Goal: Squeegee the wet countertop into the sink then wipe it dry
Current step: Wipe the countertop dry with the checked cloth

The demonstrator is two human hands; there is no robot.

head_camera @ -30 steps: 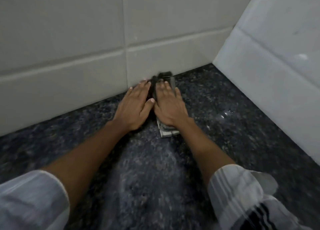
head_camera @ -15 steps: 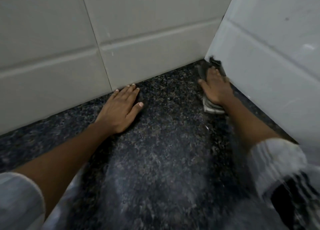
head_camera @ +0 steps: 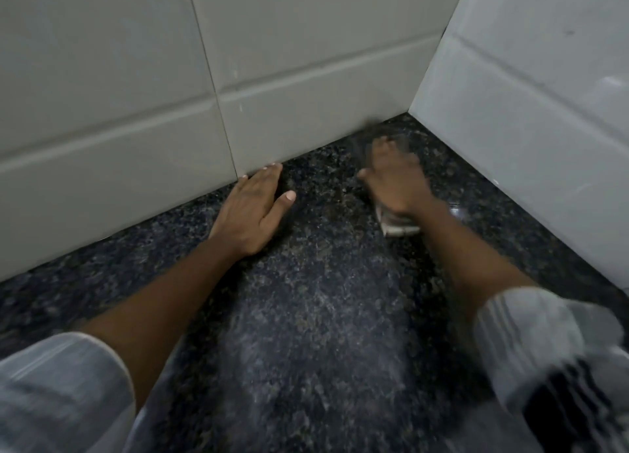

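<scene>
The dark speckled granite countertop [head_camera: 306,316] fills the lower view and runs into a tiled corner. My left hand [head_camera: 253,210] lies flat on it, fingers straight, fingertips at the foot of the back wall. My right hand [head_camera: 394,180] is blurred with motion and presses flat on a folded cloth [head_camera: 396,224], whose pale striped edge shows under the wrist and whose dark end shows past the fingertips, near the corner. No squeegee and no sink are in view.
Grey tiled back wall [head_camera: 306,78] and a lighter tiled side wall [head_camera: 527,129] meet at the corner. A small wet glint [head_camera: 457,210] sits on the counter to the right of the cloth. Striped sleeves cover both forearms at the bottom.
My right hand with the cloth slid right from beside the left hand into the corner, then came back a little to the left. The left hand stayed flat in place.
</scene>
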